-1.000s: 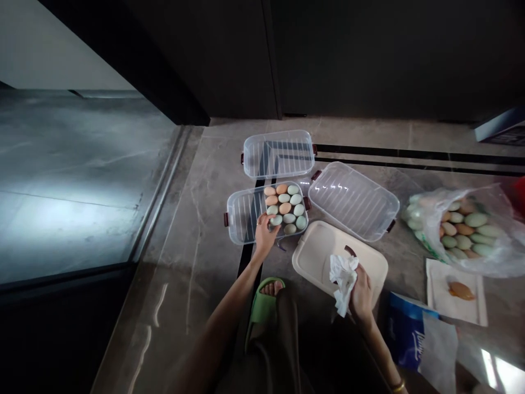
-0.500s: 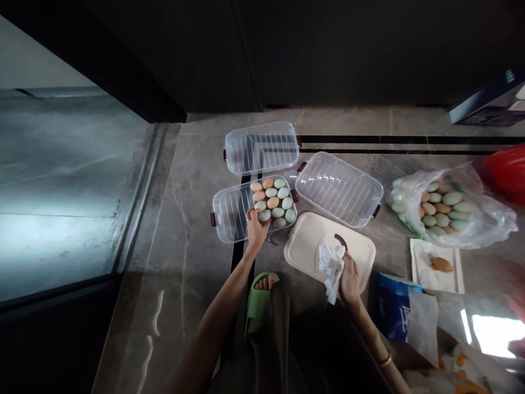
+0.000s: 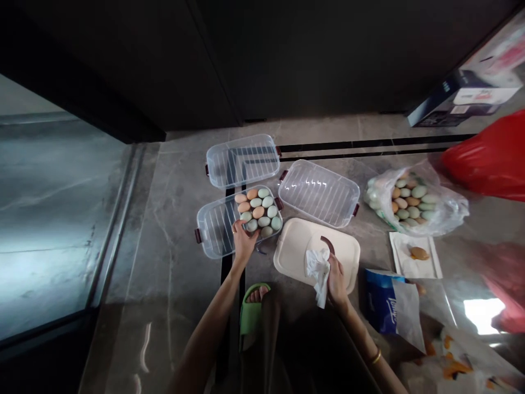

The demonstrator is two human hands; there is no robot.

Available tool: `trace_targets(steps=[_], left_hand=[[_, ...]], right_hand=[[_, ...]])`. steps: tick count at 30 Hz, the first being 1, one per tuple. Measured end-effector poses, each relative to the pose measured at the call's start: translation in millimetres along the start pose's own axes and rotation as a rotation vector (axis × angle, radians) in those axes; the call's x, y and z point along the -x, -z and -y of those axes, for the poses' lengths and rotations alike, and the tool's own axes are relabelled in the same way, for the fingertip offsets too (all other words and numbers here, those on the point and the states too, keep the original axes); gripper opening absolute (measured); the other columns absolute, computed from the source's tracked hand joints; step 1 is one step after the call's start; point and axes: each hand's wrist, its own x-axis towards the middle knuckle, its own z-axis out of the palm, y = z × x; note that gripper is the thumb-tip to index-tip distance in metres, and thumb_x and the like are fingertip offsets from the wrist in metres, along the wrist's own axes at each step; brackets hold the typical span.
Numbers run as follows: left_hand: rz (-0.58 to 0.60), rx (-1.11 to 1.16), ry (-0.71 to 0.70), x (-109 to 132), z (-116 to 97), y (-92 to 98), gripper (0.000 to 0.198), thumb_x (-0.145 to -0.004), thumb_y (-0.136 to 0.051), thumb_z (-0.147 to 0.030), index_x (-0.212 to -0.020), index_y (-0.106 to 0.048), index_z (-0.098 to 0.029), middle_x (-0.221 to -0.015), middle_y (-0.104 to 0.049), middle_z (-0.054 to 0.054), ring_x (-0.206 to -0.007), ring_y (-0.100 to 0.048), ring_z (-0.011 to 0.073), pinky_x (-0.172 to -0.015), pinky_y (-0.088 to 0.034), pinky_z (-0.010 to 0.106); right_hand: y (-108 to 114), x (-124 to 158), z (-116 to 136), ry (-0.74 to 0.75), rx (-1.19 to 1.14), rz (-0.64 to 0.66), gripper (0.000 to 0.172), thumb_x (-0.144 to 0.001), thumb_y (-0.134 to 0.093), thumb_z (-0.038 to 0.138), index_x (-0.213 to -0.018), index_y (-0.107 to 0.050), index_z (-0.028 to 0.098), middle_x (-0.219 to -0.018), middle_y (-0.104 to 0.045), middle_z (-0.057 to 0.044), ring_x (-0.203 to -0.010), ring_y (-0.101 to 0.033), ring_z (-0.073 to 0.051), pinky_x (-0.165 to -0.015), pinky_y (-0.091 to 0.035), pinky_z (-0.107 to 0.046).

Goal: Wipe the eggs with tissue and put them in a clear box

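Observation:
My left hand (image 3: 245,246) reaches into a clear ribbed plastic container (image 3: 215,224), its fingers closed around a pale green egg (image 3: 251,225) at the front left of the egg rows. Brown and pale green eggs fill the container's right part; its left part shows bare ribs. My right hand (image 3: 337,280) grips a crumpled white tissue (image 3: 318,267) above a cream lid (image 3: 293,251). The lid has a brown handle (image 3: 327,244) and lies on the floor right of the egg container.
Two more clear containers (image 3: 243,160) (image 3: 318,191) lie behind. To the right are a plastic bag of eggs (image 3: 410,200), a white pad with a brown item (image 3: 419,253), a blue tissue pack (image 3: 381,301) and a red bag (image 3: 488,158). A dark box (image 3: 441,101) stands by the black cabinet.
The view has swung slightly to the right, so everything appears farther left. My left hand stays at the same egg, and my right hand still holds the tissue over the lid.

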Motion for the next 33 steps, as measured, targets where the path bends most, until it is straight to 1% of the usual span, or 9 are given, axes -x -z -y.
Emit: trace_targets(steps=[4, 8, 10, 12, 15, 20, 24, 29, 33], left_hand=[[0.038, -0.109, -0.028, 5.4, -6.9, 13.9, 0.056, -0.073, -0.069, -0.039, -0.118, -0.045, -0.016, -0.126, -0.05, 0.018, -0.116, -0.054, 0.0333, -0.081, -0.054, 0.044], [0.081, -0.445, -0.149, 5.0, -44.6, 42.7, 0.063, -0.081, -0.059, -0.042, -0.134, -0.041, -0.015, -0.145, -0.036, 0.024, -0.125, -0.047, 0.0424, -0.086, -0.05, 0.055], [0.135, -0.48, -0.306, -4.3, -85.6, 53.7, 0.055, -0.086, -0.053, -0.037, -0.136, -0.042, -0.017, -0.148, -0.036, 0.021, -0.123, -0.05, 0.0399, -0.091, -0.048, 0.055], [0.288, -0.38, -0.602, -17.2, -140.7, 54.1, 0.04, -0.09, -0.045, -0.032, -0.128, -0.052, -0.021, -0.137, -0.053, 0.013, -0.121, -0.053, 0.0333, -0.096, -0.046, 0.049], [0.517, -0.272, -1.025, -34.9, -231.9, 30.0, 0.028, -0.09, -0.045, -0.026, -0.111, -0.064, -0.029, -0.125, -0.064, 0.005, -0.111, -0.057, 0.0289, -0.096, -0.044, 0.045], [0.845, -0.242, -1.409, -45.7, -351.2, -65.4, 0.021, -0.084, -0.049, -0.016, -0.091, -0.067, -0.024, -0.098, -0.069, 0.008, -0.1, -0.059, 0.0271, -0.094, -0.044, 0.043], [0.854, -0.119, -1.337, -39.9, -411.9, -178.8, 0.017, -0.079, -0.052, -0.01, -0.076, -0.065, -0.02, -0.08, -0.066, 0.008, -0.093, -0.061, 0.0272, -0.09, -0.046, 0.042], [0.805, -0.025, -1.107, -19.9, -447.7, -312.3, 0.01, -0.075, -0.059, -0.013, -0.081, -0.065, -0.016, -0.088, -0.066, 0.013, -0.092, -0.061, 0.029, -0.087, -0.049, 0.044], [0.732, 0.085, -0.955, -10.9, -450.1, -374.2, 0.013, -0.078, -0.063, -0.02, -0.09, -0.064, -0.015, -0.101, -0.064, 0.017, -0.105, -0.057, 0.0324, -0.091, -0.047, 0.049]], right_hand=[[2.0, 1.0, -1.5, -0.091, -0.062, -0.101, 0.045, -0.072, -0.062, 0.056, -0.093, -0.069, 0.017, -0.107, -0.068, -0.011, -0.112, -0.056, -0.029, -0.106, -0.035, -0.042], [13.8, 1.3, 14.2, -0.145, -0.325, -0.016, 0.04, -0.073, -0.063, 0.055, -0.089, -0.07, 0.019, -0.093, -0.071, -0.008, -0.1, -0.063, -0.027, -0.097, -0.047, -0.04], [27.3, -3.3, 28.9, -0.223, -0.528, 0.111, 0.043, -0.076, -0.058, 0.057, -0.089, -0.07, 0.017, -0.085, -0.071, -0.008, -0.089, -0.067, -0.025, -0.086, -0.053, -0.037], [44.9, -10.6, 45.4, -0.277, -0.69, 0.204, 0.046, -0.079, -0.055, 0.056, -0.091, -0.071, 0.015, -0.086, -0.072, -0.01, -0.086, -0.068, -0.022, -0.081, -0.055, -0.034], [71.8, -21.4, 68.0, -0.251, -0.9, 0.268, 0.044, -0.082, -0.053, 0.049, -0.104, -0.069, 0.015, -0.104, -0.073, -0.009, -0.096, -0.068, -0.018, -0.087, -0.054, -0.031], [108.4, -32.5, 84.1, -0.211, -1.157, 0.285, 0.038, -0.081, -0.056, 0.045, -0.104, -0.07, 0.019, -0.109, -0.073, -0.006, -0.099, -0.068, -0.016, -0.092, -0.052, -0.029], [129.9, -42.5, 78.5, -0.243, -1.192, 0.25, 0.04, -0.077, -0.061, 0.049, -0.1, -0.071, 0.019, -0.101, -0.074, -0.008, -0.095, -0.069, -0.02, -0.087, -0.054, -0.033], [145.5, -56.8, 76.7, -0.215, -1.152, 0.153, 0.038, -0.071, -0.064, 0.053, -0.085, -0.071, 0.018, -0.088, -0.074, -0.009, -0.098, -0.068, -0.028, -0.085, -0.055, -0.041], [152.5, -64.8, 85.0, -0.211, -1.156, 0.109, 0.033, -0.071, -0.066, 0.046, -0.088, -0.07, 0.018, -0.089, -0.075, -0.007, -0.101, -0.067, -0.027, -0.089, -0.053, -0.041]])
